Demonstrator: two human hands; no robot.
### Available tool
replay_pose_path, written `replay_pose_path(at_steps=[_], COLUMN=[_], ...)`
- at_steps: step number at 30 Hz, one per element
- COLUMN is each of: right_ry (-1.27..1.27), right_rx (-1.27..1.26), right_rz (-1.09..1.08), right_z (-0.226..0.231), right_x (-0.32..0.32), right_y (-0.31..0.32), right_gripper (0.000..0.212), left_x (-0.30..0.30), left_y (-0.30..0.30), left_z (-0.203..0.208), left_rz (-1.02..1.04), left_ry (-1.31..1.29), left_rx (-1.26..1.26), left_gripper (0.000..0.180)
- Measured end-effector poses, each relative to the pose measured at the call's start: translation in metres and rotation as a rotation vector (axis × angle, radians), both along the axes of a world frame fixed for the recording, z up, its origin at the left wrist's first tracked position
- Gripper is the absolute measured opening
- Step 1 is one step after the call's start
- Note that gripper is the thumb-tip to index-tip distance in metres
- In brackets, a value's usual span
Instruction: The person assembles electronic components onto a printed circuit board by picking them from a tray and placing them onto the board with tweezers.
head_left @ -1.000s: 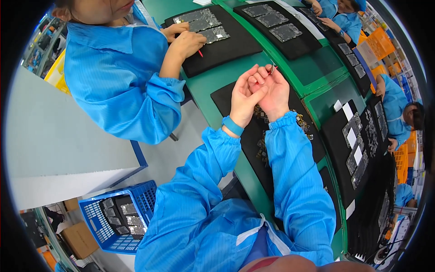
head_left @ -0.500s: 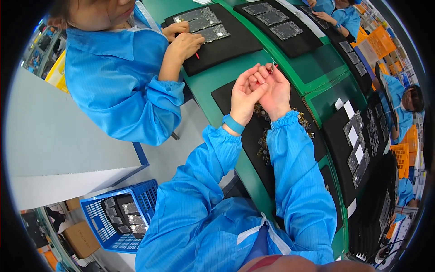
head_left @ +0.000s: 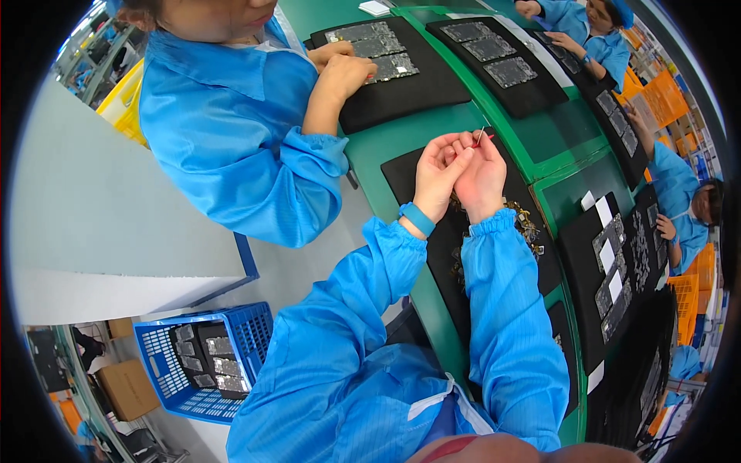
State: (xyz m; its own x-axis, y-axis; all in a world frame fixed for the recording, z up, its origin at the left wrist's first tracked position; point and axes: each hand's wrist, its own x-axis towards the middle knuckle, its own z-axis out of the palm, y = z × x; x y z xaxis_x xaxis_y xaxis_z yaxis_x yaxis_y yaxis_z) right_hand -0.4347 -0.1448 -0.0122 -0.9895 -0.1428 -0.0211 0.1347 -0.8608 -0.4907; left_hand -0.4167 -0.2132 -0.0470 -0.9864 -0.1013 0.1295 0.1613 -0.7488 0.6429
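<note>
Bright, even, cool light puts a soft sheen on the blue sleeves and faint reflections on the green tabletop. The left hand and right hand look fairly sharp; fisheye distortion bends the softer-looking orange crates near the black rim.

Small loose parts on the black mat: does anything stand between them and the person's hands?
No separate object shows between the small loose parts and the left hand or right hand. However, the person's right sleeve crosses in front of them, hiding the middle of the spread; what lies behind it cannot be told.
</note>
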Motion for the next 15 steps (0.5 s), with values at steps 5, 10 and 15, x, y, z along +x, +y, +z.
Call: replay_pose_path(at_steps=[5,10,15], right_ry=[-0.029,-0.127,-0.141], right_rx=[0.018,0.093,0.040], right_rz=[-0.057,-0.206,-0.228], right_z=[-0.014,-0.008,-0.004], right_x=[-0.005,-0.002,0.004], right_y=[0.001,-0.008,-0.012], right_gripper=[0.025,0.024,0.025], left_x=[-0.002,-0.001,-0.004], left_y=[0.002,0.000,-0.002], left_z=[-0.002,-0.001,-0.004], left_rz=[-0.011,-0.034,-0.063], left_ry=[-0.029,-0.036,-0.072], left_rx=[0.032,0.018,0.129], left_gripper=[0.037,0.033,0.029])
